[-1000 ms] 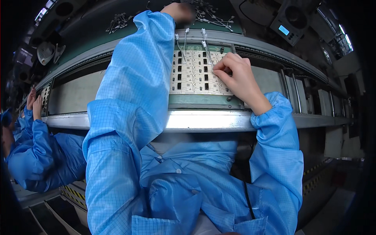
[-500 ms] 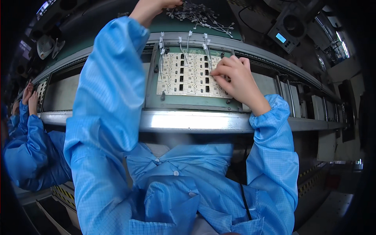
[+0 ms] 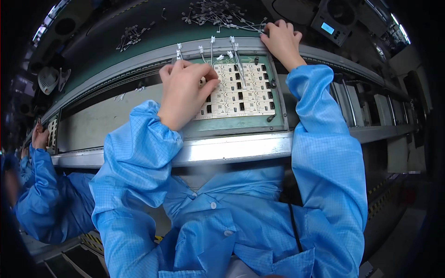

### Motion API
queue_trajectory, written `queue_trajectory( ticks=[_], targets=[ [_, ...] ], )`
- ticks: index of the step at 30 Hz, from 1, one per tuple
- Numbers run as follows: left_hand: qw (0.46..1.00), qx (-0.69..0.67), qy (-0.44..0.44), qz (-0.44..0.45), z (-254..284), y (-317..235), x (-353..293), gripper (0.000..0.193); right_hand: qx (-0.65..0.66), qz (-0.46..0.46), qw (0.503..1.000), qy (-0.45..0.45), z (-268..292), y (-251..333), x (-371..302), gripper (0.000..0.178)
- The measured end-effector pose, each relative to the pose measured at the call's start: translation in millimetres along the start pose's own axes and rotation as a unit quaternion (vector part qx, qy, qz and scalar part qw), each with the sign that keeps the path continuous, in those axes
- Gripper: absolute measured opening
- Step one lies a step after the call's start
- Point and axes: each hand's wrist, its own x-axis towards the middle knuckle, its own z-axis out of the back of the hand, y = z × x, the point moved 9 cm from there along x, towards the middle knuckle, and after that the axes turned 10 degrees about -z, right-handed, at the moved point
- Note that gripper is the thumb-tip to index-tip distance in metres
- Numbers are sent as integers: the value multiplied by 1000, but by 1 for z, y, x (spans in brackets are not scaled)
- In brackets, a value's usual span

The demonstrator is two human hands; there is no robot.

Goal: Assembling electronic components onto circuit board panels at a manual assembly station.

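Over there, the person's left hand [image 3: 187, 92] curls over white circuit boards [image 3: 255, 95] on a green tray [image 3: 232, 123] while the right hand [image 3: 283, 42], past the far metal rail [image 3: 254, 43], is beside the wire pile [image 3: 217, 10].

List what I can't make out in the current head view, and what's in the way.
All in the head view:
Left part of the white circuit boards: covered by the left hand.
Whether the left hand grips anything: its curled fingers hide it.
Whether the right hand grips a cable: its own fingers block the contact.
Single cables in the far pile: small, overlapping.
Co-worker's hands: small and dark near the rim.
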Motion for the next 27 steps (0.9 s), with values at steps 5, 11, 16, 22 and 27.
queue_trajectory(
  ticks=[5, 11, 16, 22, 27],
  targets=[
    [998, 43, 51, 20, -13, -2, -2, 7, -24, -15, 1000, 8, -9, 1, 3, 23],
    [998, 45, 33, 41, -8, 2, -6, 5, 195, -93, 976, 35, 34, -15, 7, 16],
    [996, 65, 38, 46, -7, 4, -8, 4, 304, -122, 945, -12, 37, -32, 16, 14],
    [995, 52, 69, 54, -5, 5, -10, 12, 419, -88, 904, 23, 24, -35, 28, 17],
    [989, 79, 107, -66, -1, -26, -8, 12, 549, -89, 825, 95, 19, -28, 32, 17]
  ],
)
